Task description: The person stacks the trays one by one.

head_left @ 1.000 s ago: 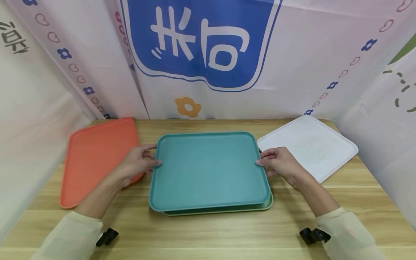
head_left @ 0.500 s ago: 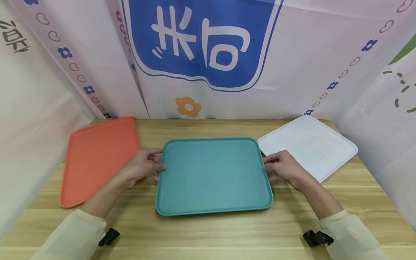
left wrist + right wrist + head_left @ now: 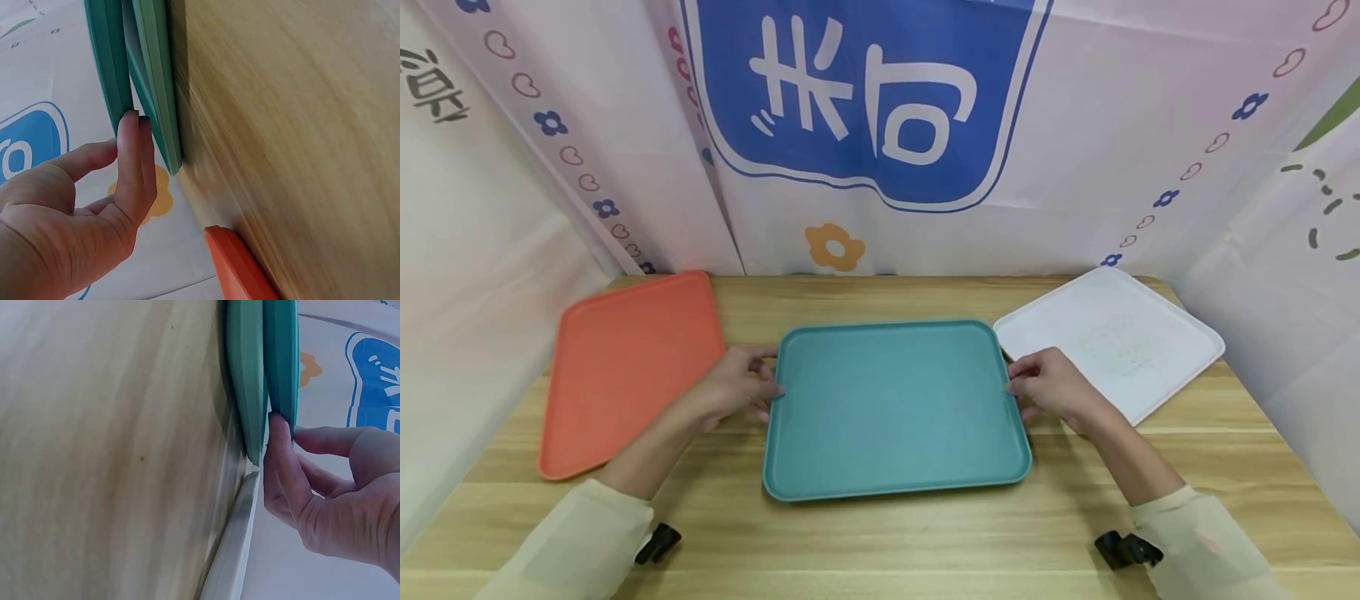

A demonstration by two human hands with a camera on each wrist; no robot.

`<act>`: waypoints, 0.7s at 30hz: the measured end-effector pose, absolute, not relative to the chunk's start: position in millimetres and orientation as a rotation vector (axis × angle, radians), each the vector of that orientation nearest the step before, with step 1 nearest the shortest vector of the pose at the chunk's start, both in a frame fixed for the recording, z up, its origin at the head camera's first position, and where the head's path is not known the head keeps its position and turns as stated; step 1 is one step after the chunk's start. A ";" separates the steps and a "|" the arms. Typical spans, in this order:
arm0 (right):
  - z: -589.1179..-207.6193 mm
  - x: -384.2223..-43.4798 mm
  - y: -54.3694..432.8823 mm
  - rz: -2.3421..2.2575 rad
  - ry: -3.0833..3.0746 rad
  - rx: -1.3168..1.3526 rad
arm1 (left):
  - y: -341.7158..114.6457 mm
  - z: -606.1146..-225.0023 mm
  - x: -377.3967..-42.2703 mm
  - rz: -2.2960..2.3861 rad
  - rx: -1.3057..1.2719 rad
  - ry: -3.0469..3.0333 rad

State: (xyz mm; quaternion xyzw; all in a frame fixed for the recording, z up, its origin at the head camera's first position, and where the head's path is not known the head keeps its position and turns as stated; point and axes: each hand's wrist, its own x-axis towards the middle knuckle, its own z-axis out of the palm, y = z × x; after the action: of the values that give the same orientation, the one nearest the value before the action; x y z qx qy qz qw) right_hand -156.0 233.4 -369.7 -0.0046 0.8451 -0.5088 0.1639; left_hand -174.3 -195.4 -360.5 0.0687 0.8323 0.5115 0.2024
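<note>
A teal rectangular tray (image 3: 895,408) lies in the middle of the head view. My left hand (image 3: 735,390) pinches its left rim between thumb and fingers, while my right hand (image 3: 1051,387) pinches the right rim. Beneath it, a light green tray (image 3: 159,87) sits on the table in the left wrist view, with a narrow gap between the two. The right wrist view has the same green tray (image 3: 245,375) close under the teal one; from the head it is hidden.
To the left, an orange-red tray (image 3: 628,379) lies askew on the wooden table (image 3: 880,546). A white tray (image 3: 1112,346) with faint greenish marks lies turned at the right, close to my right hand. Printed cloth (image 3: 1075,125) hangs behind the table and at both sides.
Both hands have brought the teal tray slightly to the right and nearer me. The green tray's front edge, visible under it a second ago, is now covered in the head view.
</note>
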 end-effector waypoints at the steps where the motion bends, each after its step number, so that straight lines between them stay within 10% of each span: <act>1: -370.0 -155.8 233.1 -1.450 2.412 -0.007 | -195.3 -360.7 -174.5 1.427 0.187 2.323; 21: -371.8 -158.6 235.1 -1.488 2.356 0.082 | -193.0 -363.9 -176.4 1.419 0.142 2.314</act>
State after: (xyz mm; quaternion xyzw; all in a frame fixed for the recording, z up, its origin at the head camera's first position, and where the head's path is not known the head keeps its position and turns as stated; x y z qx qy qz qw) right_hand -158.6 235.1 -371.8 0.0290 0.8318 -0.5256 0.1760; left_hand -176.4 -193.0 -363.9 0.0512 0.8322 0.5105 0.2101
